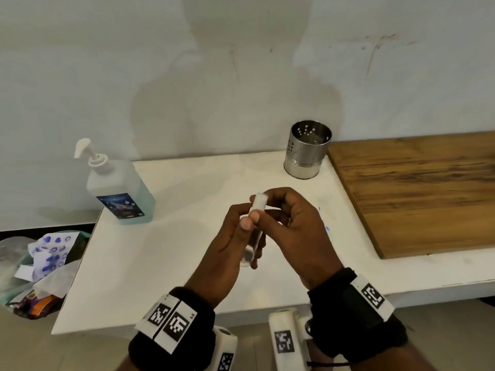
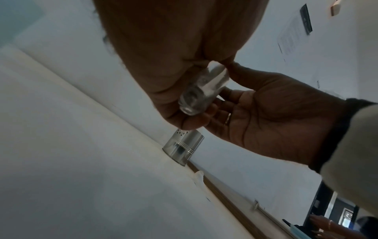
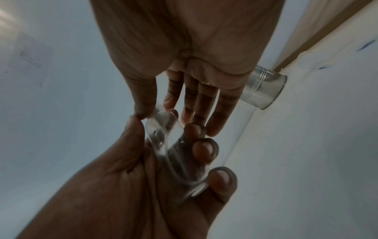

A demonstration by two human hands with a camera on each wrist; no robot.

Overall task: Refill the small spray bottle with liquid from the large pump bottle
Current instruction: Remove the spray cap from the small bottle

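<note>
A slim clear spray bottle (image 1: 253, 245) with a white cap (image 1: 259, 201) is held tilted above the white table (image 1: 160, 263). My left hand (image 1: 235, 236) grips its clear body (image 3: 174, 145), fingers curled round it. My right hand (image 1: 284, 212) pinches the white cap between thumb and forefinger; the other fingers hang straight. The bottle's clear base (image 2: 190, 103) shows in the left wrist view. The large pump bottle (image 1: 120, 191), pale blue liquid, white pump, dark label, stands at the table's back left, apart from both hands.
A perforated steel cup (image 1: 306, 149) stands at the back by the wall. A wooden board (image 1: 417, 191) covers the table's right part. Left of the table, crumpled paper and wrappers (image 1: 42, 263) fill a bag.
</note>
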